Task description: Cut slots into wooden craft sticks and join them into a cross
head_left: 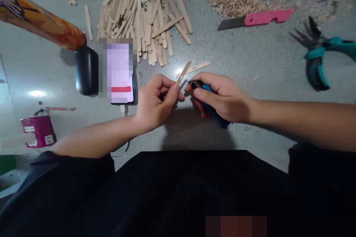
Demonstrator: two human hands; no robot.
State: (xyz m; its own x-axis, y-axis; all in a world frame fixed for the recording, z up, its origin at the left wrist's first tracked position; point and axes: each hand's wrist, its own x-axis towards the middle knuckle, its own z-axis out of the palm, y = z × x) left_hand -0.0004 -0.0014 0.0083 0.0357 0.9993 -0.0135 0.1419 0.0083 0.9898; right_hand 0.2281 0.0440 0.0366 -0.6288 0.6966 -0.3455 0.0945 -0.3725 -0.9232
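Between its thumb and fingers my left hand [160,100] pinches a wooden craft stick [184,71], which slants up to the right and has a small slot cut in it. My right hand [222,96] is wrapped round a blue utility knife [213,105]; its short dark tip points left toward the stick, a small distance off. Just beyond both hands, another craft stick [198,67] with a slot lies flat on the grey table [189,133]. Past that spreads a large heap of plain craft sticks [150,18].
A phone [119,70] on a cable and a black rounded case [87,70] lie left, by an orange patterned tube [41,14]. Farther left is a purple power socket [39,131]. At right are a pink-handled blade [267,17], teal pliers [317,53] and wood shavings [233,0].
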